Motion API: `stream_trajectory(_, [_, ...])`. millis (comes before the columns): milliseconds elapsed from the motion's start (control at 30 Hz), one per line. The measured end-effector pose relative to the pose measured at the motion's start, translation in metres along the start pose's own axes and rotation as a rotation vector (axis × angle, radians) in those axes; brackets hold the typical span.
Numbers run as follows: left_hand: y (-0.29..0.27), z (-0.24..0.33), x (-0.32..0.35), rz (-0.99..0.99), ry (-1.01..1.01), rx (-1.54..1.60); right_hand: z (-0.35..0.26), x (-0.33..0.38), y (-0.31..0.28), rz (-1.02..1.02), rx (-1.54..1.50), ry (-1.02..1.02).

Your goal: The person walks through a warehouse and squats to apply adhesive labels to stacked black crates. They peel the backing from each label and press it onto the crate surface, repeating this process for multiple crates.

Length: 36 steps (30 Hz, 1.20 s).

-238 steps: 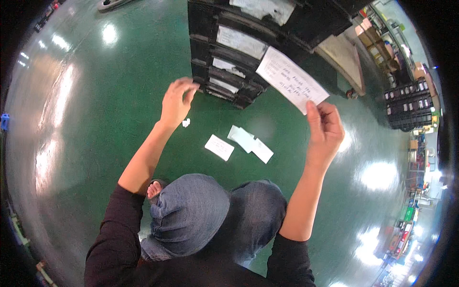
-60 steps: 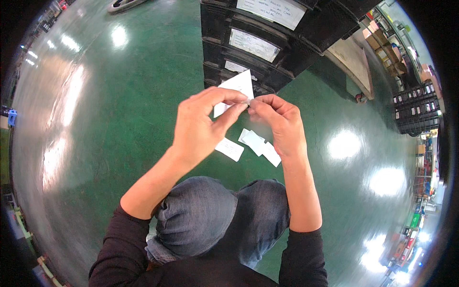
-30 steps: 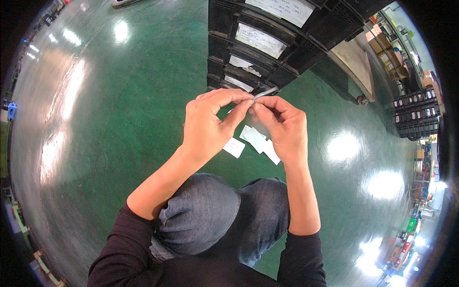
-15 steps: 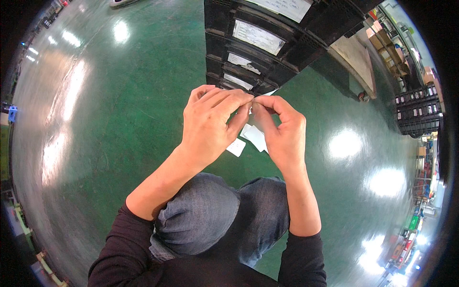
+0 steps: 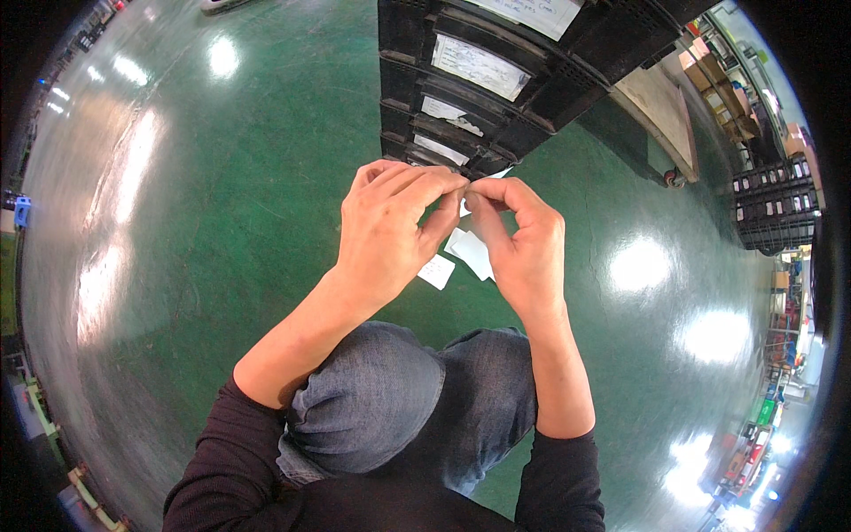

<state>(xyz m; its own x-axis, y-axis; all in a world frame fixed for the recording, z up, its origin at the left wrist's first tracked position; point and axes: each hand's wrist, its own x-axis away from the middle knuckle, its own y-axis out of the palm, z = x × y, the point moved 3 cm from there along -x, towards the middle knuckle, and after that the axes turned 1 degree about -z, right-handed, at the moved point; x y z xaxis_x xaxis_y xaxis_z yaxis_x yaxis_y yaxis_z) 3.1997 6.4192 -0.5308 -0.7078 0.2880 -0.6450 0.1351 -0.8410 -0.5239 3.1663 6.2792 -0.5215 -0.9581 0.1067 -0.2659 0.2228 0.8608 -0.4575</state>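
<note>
My left hand (image 5: 387, 226) and my right hand (image 5: 527, 244) meet in front of a stack of black plastic crates (image 5: 403, 84). The fingertips of both are pinched together and touch or nearly touch each other. Whatever lies between them is too small or too hidden to make out. Below the hands, white slips of paper (image 5: 476, 254) lie on the green floor, one smaller white card (image 5: 436, 271) to their left. White paper labels (image 5: 480, 67) are fixed to the fronts of the crates, one of them torn.
Right of the stack stands a low trolley with a wooden top (image 5: 660, 111). Farther right are more black crates (image 5: 776, 204) and cardboard boxes (image 5: 720, 97). The glossy green floor (image 5: 257, 177) spreads around me; my bent knees (image 5: 377, 399) are just under my hands.
Hardly anything differs. My right hand has shifted very slightly to the left; both hands keep their pinch, and the papers and crates stay put.
</note>
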Motion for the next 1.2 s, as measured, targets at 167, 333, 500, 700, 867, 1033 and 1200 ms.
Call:
stream_trajectory(167, [0.0012, -0.0030, 0.0014, -0.008, -0.045, 0.049, 0.0032, -0.0005, 0.0009, 0.022, 0.031, -0.080])
stream_trajectory(333, [0.0020, -0.0046, 0.0032, 0.000, -0.091, 0.107, 0.0054, -0.0012, 0.0015, 0.032, -0.005, -0.072])
stream_trajectory(500, [0.0022, -0.0040, 0.0030, -0.008, -0.106, 0.123, 0.0042, 0.0003, -0.0006, -0.015, -0.011, 0.026])
stream_trajectory(700, [0.0033, -0.0043, 0.0033, -0.014, -0.114, 0.134, 0.0039, -0.0010, 0.0007, 0.013, 0.024, -0.070])
stream_trajectory(867, [0.0051, -0.0062, 0.0040, -0.019, -0.129, 0.135, 0.0066, -0.0012, 0.0014, -0.010, 0.017, -0.058])
stream_trajectory(1033, [0.0046, -0.0067, 0.0028, -0.033, -0.143, 0.158, 0.0060, -0.0004, 0.0007, -0.035, 0.016, 0.018])
stream_trajectory(1200, [0.0048, -0.0103, 0.0039, -0.120, -0.294, 0.266, 0.0065, -0.0010, 0.0004, -0.050, 0.002, 0.039])
